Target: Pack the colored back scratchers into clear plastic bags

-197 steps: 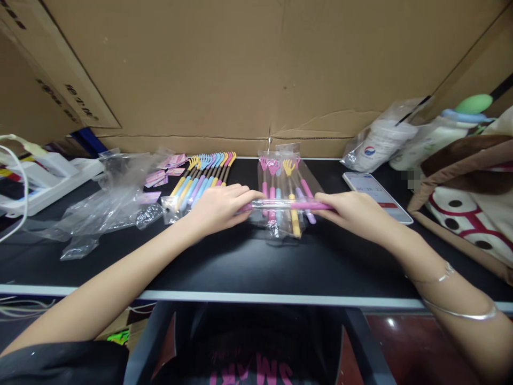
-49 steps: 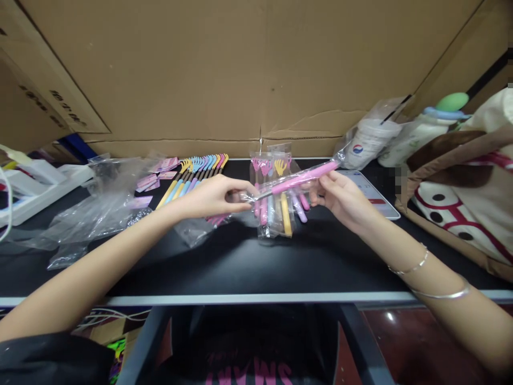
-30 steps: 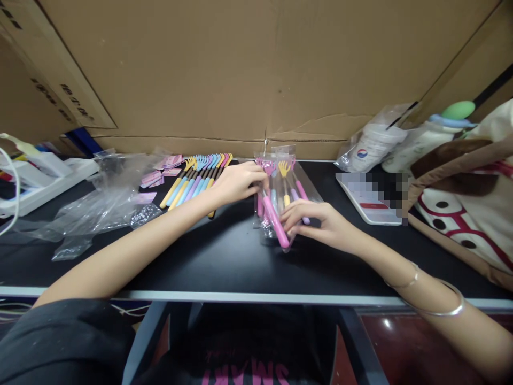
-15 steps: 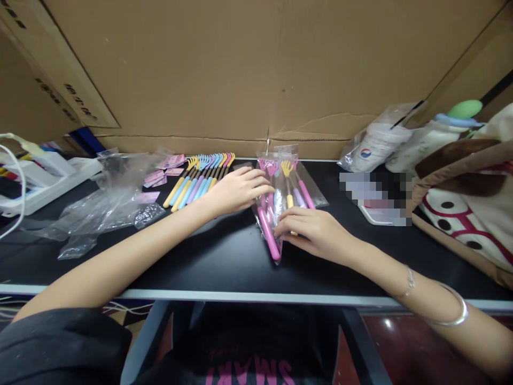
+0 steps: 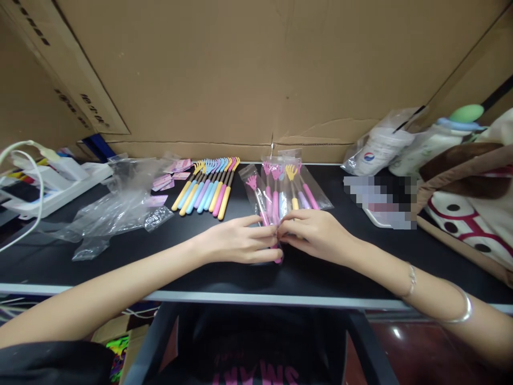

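Several back scratchers in clear plastic bags lie at mid-table, and a bagged pink back scratcher [image 5: 255, 188] is the leftmost. My left hand [image 5: 244, 240] reaches across its lower handle, fingers closed on the plastic bag around it. Against those fingertips, my right hand [image 5: 316, 232] is curled with thumb and fingers pinched at the same bag's edge. Just beyond my right hand lie a bagged yellow back scratcher [image 5: 294, 187] and other pink and purple ones. What my fingertips grip exactly is partly hidden. To the left, unbagged back scratchers [image 5: 206, 187] lie in a slanted row.
Crumpled empty plastic bags [image 5: 120, 206] and small pink cards [image 5: 176, 168] lie left, near a white power strip [image 5: 66, 184]. On the right are a bagged cup [image 5: 377, 149], a blurred-out phone-like object [image 5: 379, 206] and a fabric bag [image 5: 473, 208]. Cardboard [image 5: 256, 80] walls the back.
My left hand has come down and nearer from the scratcher heads to the lower handle, meeting my right hand. The leftmost bagged scratcher's head now shows. The right hand has barely moved.
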`<state>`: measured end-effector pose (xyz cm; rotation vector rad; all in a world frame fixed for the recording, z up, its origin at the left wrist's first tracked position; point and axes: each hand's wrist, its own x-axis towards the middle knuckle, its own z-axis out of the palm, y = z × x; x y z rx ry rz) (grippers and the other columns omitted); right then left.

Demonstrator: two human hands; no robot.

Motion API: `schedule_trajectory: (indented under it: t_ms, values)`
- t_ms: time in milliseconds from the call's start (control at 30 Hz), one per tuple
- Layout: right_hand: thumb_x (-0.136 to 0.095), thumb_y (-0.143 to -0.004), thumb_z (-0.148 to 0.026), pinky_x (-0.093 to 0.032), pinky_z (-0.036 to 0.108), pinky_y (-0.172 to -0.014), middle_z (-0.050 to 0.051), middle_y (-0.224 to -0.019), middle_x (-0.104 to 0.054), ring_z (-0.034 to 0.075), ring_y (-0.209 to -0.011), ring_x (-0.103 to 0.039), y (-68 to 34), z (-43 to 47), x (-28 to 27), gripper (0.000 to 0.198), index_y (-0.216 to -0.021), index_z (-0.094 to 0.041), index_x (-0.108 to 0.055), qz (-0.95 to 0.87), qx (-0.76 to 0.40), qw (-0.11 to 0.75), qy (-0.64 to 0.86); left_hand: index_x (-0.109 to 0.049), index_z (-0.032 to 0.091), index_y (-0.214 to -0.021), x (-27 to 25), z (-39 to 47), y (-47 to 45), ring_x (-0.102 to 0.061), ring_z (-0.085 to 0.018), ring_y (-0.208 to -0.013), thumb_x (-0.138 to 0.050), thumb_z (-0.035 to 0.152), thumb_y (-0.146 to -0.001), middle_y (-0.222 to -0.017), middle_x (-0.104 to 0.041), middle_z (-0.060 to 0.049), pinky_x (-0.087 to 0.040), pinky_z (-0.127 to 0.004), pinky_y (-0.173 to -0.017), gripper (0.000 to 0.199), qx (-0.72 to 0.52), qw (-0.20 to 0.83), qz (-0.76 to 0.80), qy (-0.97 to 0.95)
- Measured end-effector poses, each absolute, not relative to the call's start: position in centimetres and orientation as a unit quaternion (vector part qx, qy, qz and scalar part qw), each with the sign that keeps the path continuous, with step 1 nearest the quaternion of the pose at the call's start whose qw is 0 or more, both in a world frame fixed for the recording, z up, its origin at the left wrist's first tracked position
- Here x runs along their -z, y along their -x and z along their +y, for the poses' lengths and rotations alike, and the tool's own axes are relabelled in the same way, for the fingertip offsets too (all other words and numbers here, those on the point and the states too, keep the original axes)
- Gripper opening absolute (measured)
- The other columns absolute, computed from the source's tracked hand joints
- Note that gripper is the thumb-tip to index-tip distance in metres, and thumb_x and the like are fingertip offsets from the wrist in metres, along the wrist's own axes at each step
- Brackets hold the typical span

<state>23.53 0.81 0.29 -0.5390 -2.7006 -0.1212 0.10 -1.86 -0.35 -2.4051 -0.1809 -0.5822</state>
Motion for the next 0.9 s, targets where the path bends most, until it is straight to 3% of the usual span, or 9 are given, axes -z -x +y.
schedule_trajectory:
  t_ms: [133, 300, 367, 500, 633, 900]
  values:
    - [-0.049, -0.095, -0.025, -0.046, 0.025, -0.063, 0.006, -0.083, -0.067, 0.016, -0.071, -0.063, -23.3, 1.0, -0.2, 0.020, -0.088, -0.018, -0.066, -0.964, 0.057, 0.190, 0.177, -0.062, 0.023, -0.092, 0.7, -1.6, -0.4, -0.063, -0.011, -0.089, -0.049, 0.022, -0.098, -0.089, -0.073, 0.004, -0.047, -0.026, -0.080, 0.014, 0.230, 0.322, -0.062, 0.916]
    - [-0.051, -0.093, -0.023, -0.047, 0.026, -0.067, 0.005, -0.087, -0.068, 0.016, -0.075, -0.064, -23.3, 1.9, -0.5, 0.014, -0.090, -0.018, -0.065, -0.967, -0.001, 0.175, 0.184, -0.060, 0.023, -0.091, 0.4, -0.7, 0.0, -0.061, -0.011, -0.094, -0.051, 0.020, -0.097, -0.090, -0.071, 0.004, -0.043, -0.026, -0.083, 0.010, 0.194, 0.311, -0.055, 0.929]
    - [-0.052, -0.092, -0.022, -0.047, 0.026, -0.069, 0.005, -0.088, -0.068, 0.016, -0.077, -0.063, -23.1, 2.3, -0.7, 0.013, -0.090, -0.019, -0.064, -0.968, -0.022, 0.174, 0.180, -0.059, 0.023, -0.091, 0.3, -0.3, 0.3, -0.060, -0.012, -0.092, -0.051, 0.027, -0.097, -0.090, -0.071, 0.003, -0.043, -0.027, -0.081, 0.012, 0.184, 0.286, -0.062, 0.938]
    - [-0.054, -0.090, -0.024, -0.047, 0.029, -0.072, 0.005, -0.089, -0.068, 0.017, -0.079, -0.064, -22.6, 2.9, -0.7, 0.011, -0.090, -0.020, -0.064, -0.965, -0.063, 0.170, 0.189, -0.060, 0.021, -0.089, 0.3, -0.1, 0.8, -0.059, -0.015, -0.086, -0.049, 0.056, -0.093, -0.084, -0.068, -0.001, -0.040, -0.029, -0.068, 0.037, 0.173, 0.237, -0.099, 0.951]
    - [-0.055, -0.088, -0.024, -0.047, 0.030, -0.071, 0.006, -0.089, -0.065, 0.018, -0.079, -0.063, -22.4, 2.9, -0.1, 0.009, -0.088, -0.019, -0.063, -0.955, -0.101, 0.193, 0.201, -0.061, 0.020, -0.085, 0.9, -0.6, 0.5, -0.058, -0.017, -0.082, -0.046, 0.069, -0.087, -0.082, -0.067, -0.003, -0.034, -0.031, -0.062, 0.051, 0.186, 0.222, -0.158, 0.944]
    - [-0.057, -0.087, -0.022, -0.045, 0.030, -0.072, 0.006, -0.089, -0.063, 0.018, -0.082, -0.058, -22.3, 2.0, 0.3, 0.007, -0.086, -0.020, -0.064, -0.943, -0.107, 0.225, 0.219, -0.060, 0.020, -0.075, 2.0, -1.6, -0.6, -0.055, -0.015, -0.078, -0.056, 0.035, -0.085, -0.079, -0.063, -0.001, -0.037, -0.028, -0.061, 0.018, 0.240, 0.088, -0.285, 0.924]
